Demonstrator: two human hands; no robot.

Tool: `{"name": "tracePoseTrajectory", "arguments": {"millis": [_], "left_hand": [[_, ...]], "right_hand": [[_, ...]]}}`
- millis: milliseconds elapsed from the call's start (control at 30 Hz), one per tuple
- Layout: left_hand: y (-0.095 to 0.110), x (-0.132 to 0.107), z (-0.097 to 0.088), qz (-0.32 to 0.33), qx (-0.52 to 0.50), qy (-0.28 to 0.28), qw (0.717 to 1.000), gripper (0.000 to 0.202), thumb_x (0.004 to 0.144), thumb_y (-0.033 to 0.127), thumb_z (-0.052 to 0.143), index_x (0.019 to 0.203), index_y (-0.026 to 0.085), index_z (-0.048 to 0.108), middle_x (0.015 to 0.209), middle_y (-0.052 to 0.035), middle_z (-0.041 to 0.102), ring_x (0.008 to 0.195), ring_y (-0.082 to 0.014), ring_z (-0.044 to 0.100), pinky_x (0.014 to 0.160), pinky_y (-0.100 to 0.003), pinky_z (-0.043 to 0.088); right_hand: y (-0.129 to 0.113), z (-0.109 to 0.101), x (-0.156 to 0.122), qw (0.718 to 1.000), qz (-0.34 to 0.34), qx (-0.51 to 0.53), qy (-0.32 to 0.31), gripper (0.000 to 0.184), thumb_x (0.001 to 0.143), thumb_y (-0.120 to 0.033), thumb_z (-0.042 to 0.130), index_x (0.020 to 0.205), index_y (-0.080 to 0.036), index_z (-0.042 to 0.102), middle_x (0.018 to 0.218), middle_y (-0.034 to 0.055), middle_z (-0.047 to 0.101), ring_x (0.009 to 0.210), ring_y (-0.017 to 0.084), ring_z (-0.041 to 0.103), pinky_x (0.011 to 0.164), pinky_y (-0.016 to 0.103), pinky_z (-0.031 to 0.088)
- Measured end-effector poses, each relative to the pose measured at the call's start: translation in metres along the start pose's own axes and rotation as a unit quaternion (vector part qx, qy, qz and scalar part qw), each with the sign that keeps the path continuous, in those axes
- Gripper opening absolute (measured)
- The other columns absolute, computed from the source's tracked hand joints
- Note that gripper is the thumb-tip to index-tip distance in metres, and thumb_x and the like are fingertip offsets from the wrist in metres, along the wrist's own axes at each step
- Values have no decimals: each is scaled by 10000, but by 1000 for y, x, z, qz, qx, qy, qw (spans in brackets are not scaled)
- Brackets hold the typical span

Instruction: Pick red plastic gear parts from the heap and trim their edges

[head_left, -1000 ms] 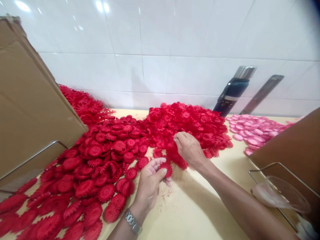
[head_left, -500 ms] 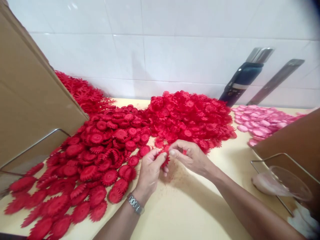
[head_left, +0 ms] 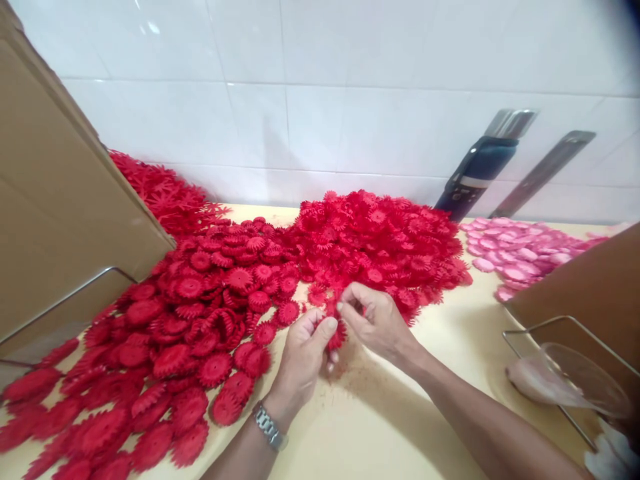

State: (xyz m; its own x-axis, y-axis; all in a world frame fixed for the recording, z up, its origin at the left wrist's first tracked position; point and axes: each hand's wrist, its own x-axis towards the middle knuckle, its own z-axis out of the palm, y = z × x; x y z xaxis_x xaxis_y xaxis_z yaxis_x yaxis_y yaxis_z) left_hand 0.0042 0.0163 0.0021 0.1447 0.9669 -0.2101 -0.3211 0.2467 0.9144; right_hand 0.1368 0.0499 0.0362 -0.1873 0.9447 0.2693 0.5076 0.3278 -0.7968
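Note:
My left hand (head_left: 306, 348), with a metal watch on its wrist, pinches a red fringed disc (head_left: 339, 335) between thumb and fingers. My right hand (head_left: 376, 320) is closed in a pinch at the disc's upper edge; whether it grips the disc itself or a small piece is hidden by the fingers. Both hands are just above the table, almost touching each other. To their left spreads a heap of red fringed discs (head_left: 190, 327), thick and round. Behind the hands lies a pile of thinner red flower-shaped pieces (head_left: 380, 240).
Cardboard (head_left: 65, 153) stands at left and a brown panel (head_left: 590, 287) at right, each by a bent wire. Pink discs (head_left: 520, 250) lie back right near a dark blue bottle (head_left: 475, 177) and a metal strip (head_left: 545, 173). A clear plastic dish (head_left: 570, 380) sits at right.
The view has tilted up slightly, so everything sits a little lower. My right fingertips have shifted slightly at the disc, which shows more of its edge; my left hand keeps its hold.

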Motion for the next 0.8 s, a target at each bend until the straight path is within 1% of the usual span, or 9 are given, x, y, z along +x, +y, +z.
{"name": "tracePoseTrajectory", "arguments": {"millis": [67, 133, 233, 300, 400, 467, 533, 633, 800], "left_hand": [[0, -1, 0, 5, -7, -13, 1000, 264, 737, 363, 601, 666, 169, 438, 507, 70, 461, 370, -50, 432, 330, -148, 325], [3, -2, 1, 3, -21, -22, 1000, 246, 749, 344, 587, 664, 170, 436, 502, 61, 472, 387, -73, 465, 345, -172, 366], [9, -1, 2, -5, -61, -15, 998, 174, 761, 306, 569, 746, 153, 486, 613, 13, 570, 446, -96, 528, 393, -204, 421], [12, 1, 1, -8, -88, -13, 996, 147, 748, 258, 577, 803, 136, 514, 714, -24, 621, 495, -101, 563, 444, -214, 449], [11, 4, -1, -10, -95, -2, 995, 138, 704, 206, 603, 787, 126, 528, 674, -27, 631, 463, -96, 555, 431, -203, 439], [8, 4, -2, -6, -77, 14, 997, 137, 689, 220, 615, 731, 131, 520, 585, -6, 607, 396, -87, 516, 372, -189, 404], [5, 5, -1, -6, -57, 22, 998, 162, 694, 264, 615, 702, 143, 508, 527, 15, 579, 347, -82, 481, 329, -183, 376], [2, 4, -1, -21, -34, 22, 999, 206, 701, 329, 619, 720, 160, 502, 487, 45, 544, 311, -67, 437, 286, -159, 324], [2, 2, -2, -14, 3, 45, 999, 311, 687, 435, 626, 646, 173, 464, 421, 86, 443, 279, -31, 345, 258, -122, 232]], "right_hand": [[9, -2, 14, 994, -27, -86, 70, 134, 782, -176, 456, 652, -174, 489, 535, -33, 451, 481, 93, 404, 465, 209, 319], [20, -5, 31, 973, -57, -195, 109, 129, 788, -161, 446, 691, -166, 529, 600, 6, 517, 539, 121, 458, 526, 234, 359], [32, -7, 46, 933, -89, -335, 98, 173, 802, -147, 434, 805, -142, 607, 770, 88, 606, 699, 185, 539, 679, 299, 407], [33, -8, 45, 929, -103, -347, 81, 215, 824, -165, 424, 866, -136, 633, 823, 108, 621, 754, 202, 557, 725, 314, 416], [25, -10, 31, 961, -113, -250, 42, 222, 842, -195, 436, 870, -143, 650, 810, 84, 630, 734, 173, 570, 684, 275, 431], [17, -12, 19, 983, -95, -154, -4, 203, 843, -221, 461, 847, -155, 653, 779, 55, 635, 690, 145, 570, 637, 248, 429], [10, -14, 9, 994, -66, -55, -60, 199, 845, -264, 480, 827, -162, 650, 757, 33, 640, 664, 129, 570, 605, 233, 426], [5, -13, 0, 988, -16, 69, -134, 229, 845, -338, 498, 822, -155, 634, 732, 23, 644, 660, 126, 583, 594, 229, 434], [5, 0, -6, 971, 39, 140, -189, 203, 773, -365, 605, 775, -163, 589, 680, 6, 644, 624, 127, 590, 570, 233, 442]]}}
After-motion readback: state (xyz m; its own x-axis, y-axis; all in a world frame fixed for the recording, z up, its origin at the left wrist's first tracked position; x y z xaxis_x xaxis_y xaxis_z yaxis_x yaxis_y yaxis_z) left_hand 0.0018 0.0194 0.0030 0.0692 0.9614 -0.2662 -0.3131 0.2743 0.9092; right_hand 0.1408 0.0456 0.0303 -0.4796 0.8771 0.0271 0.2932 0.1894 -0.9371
